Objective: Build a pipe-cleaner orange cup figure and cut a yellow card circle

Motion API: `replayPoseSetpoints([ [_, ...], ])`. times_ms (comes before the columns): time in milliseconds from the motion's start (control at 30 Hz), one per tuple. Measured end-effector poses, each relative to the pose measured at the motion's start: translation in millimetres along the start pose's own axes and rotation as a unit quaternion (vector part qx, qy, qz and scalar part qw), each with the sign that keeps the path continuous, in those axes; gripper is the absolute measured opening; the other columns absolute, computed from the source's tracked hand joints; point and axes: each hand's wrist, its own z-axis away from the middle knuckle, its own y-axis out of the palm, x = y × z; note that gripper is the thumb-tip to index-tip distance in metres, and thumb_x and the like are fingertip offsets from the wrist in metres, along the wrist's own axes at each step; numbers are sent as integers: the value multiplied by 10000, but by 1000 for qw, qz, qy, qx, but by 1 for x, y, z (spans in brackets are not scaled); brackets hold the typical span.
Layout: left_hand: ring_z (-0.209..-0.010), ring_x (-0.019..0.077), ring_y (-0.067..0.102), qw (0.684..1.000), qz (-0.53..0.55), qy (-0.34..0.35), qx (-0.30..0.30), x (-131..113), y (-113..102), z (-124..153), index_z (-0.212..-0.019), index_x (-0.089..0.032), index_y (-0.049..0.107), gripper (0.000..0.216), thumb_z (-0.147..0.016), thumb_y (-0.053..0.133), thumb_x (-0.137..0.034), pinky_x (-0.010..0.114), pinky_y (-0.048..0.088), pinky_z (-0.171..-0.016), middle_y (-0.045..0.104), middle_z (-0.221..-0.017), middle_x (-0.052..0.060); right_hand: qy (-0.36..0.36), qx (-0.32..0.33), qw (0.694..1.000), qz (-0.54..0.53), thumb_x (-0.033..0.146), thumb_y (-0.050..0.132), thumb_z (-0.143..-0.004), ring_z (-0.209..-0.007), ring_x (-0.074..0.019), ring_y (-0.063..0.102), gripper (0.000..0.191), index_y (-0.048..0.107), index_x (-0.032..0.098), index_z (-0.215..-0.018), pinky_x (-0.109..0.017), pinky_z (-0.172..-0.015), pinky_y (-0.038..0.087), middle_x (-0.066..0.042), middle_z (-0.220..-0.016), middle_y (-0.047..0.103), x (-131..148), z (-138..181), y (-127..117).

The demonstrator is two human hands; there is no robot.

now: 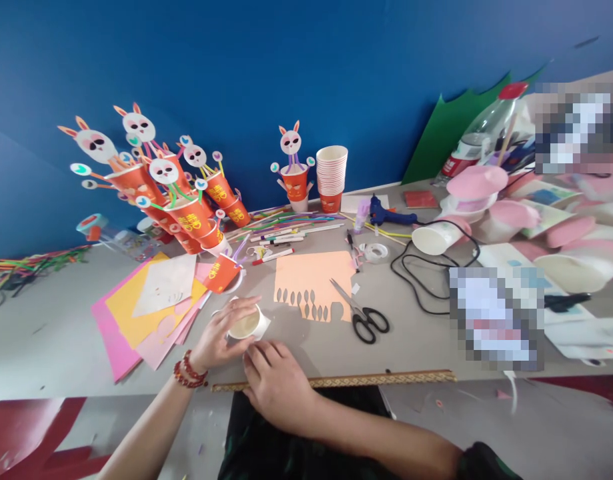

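A paper cup (243, 325) is grasped by the left hand (229, 331) near the front of the table, its mouth turned upward; it is spanned by outstretched fingers on the far side and by the thumb on the near side. The left forearm is angled in from the lower left, and beaded bracelets (188, 371) are worn at the wrist. The right hand (280, 381) is held just beside the cup, back uppermost and fingers bent, with its forearm laid across from the lower right; whether anything is gripped beneath it cannot be told.

The work is spread on a grey table (411, 347), backed by a blue wall (226, 60). A patterned strip (381, 380) is set along the near edge, and a red chair (26, 427) is seen below at the left.

One orange sheet (311, 277), pierced with leaf-shaped holes, is overlapped by one pair of scissors (362, 325). One glue gun (392, 215) and one stack of cups (331, 175) are placed farther back. Five rabbit faces (290, 142) can be counted: four grouped at the left, one beside the stack.
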Motion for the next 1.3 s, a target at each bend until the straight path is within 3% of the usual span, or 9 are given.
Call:
replayPoseSetpoints([
  [967, -1329, 309, 472, 1000, -9, 10, -1, -9, -5, -5, -1362, -230, 443, 518, -870, 605, -214, 535, 412, -1087, 517, -1431, 140, 9, 16, 1000, 7, 402, 626, -906, -1156, -321, 517, 540, 548, 49, -1309, -449, -1013, 410, -187, -1281, 604, 0, 1, 2],
  [1300, -1363, 320, 424, 999, 9, 35, -7, -8, -8, -5, -1363, -200, 463, 444, -926, 382, -198, 569, 383, -1088, 508, -1439, 140, 6, 24, 1000, -8, 387, 617, -913, -1209, -318, 496, 498, 559, 66, -1290, -450, -1030, 403, -181, -1323, 589, 0, 0, 1],
])
